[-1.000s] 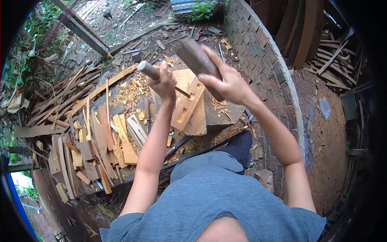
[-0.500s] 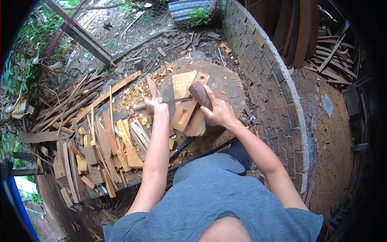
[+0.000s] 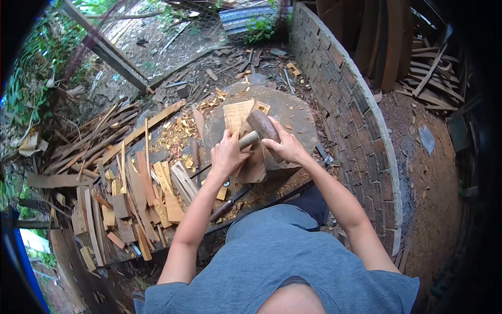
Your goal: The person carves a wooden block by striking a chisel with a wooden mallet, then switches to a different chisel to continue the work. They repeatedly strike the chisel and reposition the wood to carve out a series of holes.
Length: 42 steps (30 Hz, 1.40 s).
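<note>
My left hand [image 3: 227,154] is closed around a chisel-like tool whose pale round handle [image 3: 248,139] points up and right, its thin dark blade sticking out at the lower left. Close by on the right, my right hand [image 3: 286,145] grips a dark brown wooden mallet [image 3: 261,124]; the handle end sits beside it, and whether they touch is unclear. Beneath both hands, on a round stump [image 3: 298,112], lie a pale wood block [image 3: 238,113] and a darker block [image 3: 252,168], partly covered by my hands. Part of a notched piece shows behind the mallet.
Wood offcuts [image 3: 138,183] and chips [image 3: 170,136] spread over the left side. A dark-handled tool [image 3: 224,210] lies near my body. A curved brick wall [image 3: 361,120] runs along the right, and a long plank [image 3: 141,131] slants at the left.
My left hand has moved right and turned the tool, so its handle now points right and its blade lower left. The mallet and right hand have barely shifted.
</note>
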{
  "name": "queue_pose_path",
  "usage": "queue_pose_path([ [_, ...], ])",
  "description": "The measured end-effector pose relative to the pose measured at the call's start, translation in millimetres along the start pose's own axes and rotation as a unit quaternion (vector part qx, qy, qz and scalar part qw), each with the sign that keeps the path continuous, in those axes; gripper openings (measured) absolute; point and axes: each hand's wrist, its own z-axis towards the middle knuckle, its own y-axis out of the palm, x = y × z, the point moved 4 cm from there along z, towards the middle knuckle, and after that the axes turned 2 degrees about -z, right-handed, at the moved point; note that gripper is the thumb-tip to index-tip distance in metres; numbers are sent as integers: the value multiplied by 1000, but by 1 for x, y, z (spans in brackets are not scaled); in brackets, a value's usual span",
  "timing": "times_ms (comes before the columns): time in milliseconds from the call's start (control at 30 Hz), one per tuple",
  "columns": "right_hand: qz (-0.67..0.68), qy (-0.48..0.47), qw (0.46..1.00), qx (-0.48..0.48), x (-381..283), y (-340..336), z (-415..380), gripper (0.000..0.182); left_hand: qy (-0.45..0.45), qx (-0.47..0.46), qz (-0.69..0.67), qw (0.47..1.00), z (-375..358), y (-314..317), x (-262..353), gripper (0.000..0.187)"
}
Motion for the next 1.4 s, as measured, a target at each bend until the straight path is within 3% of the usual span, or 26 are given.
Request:
queue_pose_path([
  [100, 45, 62, 996, -49, -9, -14, -14, 84, 32, -6, 15, 999, 3, 4, -7, 61],
  [300, 10, 8, 1000, -18, -13, -22, -26, 84, 107, -41, 59, 992, 17, -10, -23, 53],
  [400, 16, 7, 999, -40, -13, -25, -34, 84, 247, -29, 122, 961, 24, -17, -22, 44],
  [567, 46, 30, 998, -41, -11, -29, -43, 81, 306, -51, 155, 938, 42, -3, -28, 40],
  [700, 67, 42, 997, -12, 5, -23, -44, 84, 355, -25, 208, 911, 45, 4, -41, 48],
  [833, 114, 30, 993, -13, 19, -11, -44, 84, 387, 64, 203, 897, 50, 5, -50, 45],
  [900, 94, 33, 995, -8, 20, -11, -45, 83, 386, 167, 86, 903, 56, -2, -58, 37],
  [933, 93, 33, 995, -8, 23, -10, -44, 83, 319, 159, 46, 933, 59, -10, -63, 31],
  [1000, 113, 19, 993, 9, 29, -8, -44, 81, 239, 264, -116, 927, 56, -42, -59, 11],
  [1033, 114, 22, 993, 9, 30, -7, -44, 81, 203, 302, -213, 907, 54, -61, -51, 13],
  [1067, 143, 30, 989, 8, 31, -7, -43, 80, 128, 226, -416, 871, 58, -69, -59, 17],
  [1100, 171, 37, 985, 7, 32, -6, -42, 79, 47, 142, -596, 789, 60, -73, -65, 23],
  [1133, 171, 30, 985, 11, 30, -7, -40, 78, 46, 175, -665, 725, 58, -82, -46, 28],
  [1267, 177, 20, 984, 8, 18, -10, -37, 78, 120, 201, -669, 705, 62, -91, -14, 29],
  [1400, 155, 6, 988, 29, 21, -9, -37, 79, 92, 214, -682, 693, 69, -78, -12, 29],
])
